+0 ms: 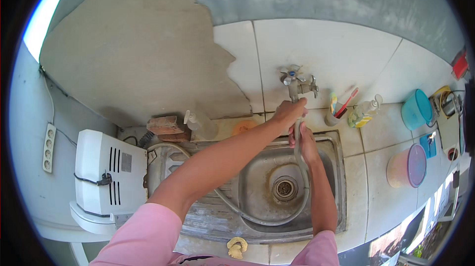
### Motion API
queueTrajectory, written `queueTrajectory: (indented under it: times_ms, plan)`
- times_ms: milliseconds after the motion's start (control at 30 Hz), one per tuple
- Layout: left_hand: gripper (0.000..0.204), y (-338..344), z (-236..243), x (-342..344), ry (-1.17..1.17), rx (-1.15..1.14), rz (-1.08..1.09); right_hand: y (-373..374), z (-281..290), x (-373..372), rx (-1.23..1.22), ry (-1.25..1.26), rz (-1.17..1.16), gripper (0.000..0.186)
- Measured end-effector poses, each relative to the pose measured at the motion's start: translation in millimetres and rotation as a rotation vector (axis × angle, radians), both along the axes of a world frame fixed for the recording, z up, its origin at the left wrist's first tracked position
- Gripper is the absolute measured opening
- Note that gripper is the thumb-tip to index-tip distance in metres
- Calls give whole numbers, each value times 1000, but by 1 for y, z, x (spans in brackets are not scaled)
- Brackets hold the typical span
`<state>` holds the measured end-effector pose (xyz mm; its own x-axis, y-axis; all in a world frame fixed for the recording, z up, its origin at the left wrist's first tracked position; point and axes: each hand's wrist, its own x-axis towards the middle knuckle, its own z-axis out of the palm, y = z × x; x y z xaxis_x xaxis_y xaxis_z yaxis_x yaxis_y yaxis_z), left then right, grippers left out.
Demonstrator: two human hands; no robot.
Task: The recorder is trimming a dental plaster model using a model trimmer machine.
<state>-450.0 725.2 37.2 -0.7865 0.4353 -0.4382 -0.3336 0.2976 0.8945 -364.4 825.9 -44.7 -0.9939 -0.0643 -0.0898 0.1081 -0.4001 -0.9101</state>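
A grey flexible hose (269,223) runs down from the wall tap (293,79), loops through the steel sink (257,201) and bends away left over the drainboard. My left hand (288,113) is closed round the hose's upper end, just under the tap's spout. Lower down, my right hand (306,143) grips the same hose, its fingers wrapped about it. Whether the hose end is pushed onto the spout is hidden by my left hand. Below the hands lies the round drain strainer (285,188), with brown stains around it.
Right of the tap stand a cup of toothbrushes (334,116), a pump bottle (365,111), a turquoise tub (417,109) and a lidded container (406,166). Leftward are a clear pump bottle (200,125), bricks (168,125), a white appliance (110,174) and a power strip (49,148). A yellowish lump (237,247) lies in front.
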Motion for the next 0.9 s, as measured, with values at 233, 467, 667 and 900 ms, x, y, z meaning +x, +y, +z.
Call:
queueTrajectory:
  times_ms: [233,467,667,900]
  plan:
    - [49,-151,61,140,419,-16,-20,23,-2,110,391,48,-638,47]
    - [24,-480,223,290,672,-265,556,-62,0,202,524,14,-610,40]
    - [21,-643,231,362,970,-330,1171,-153,65,188,539,64,-415,28]
    - [18,-685,206,328,972,-388,895,-429,196,154,644,90,404,23]
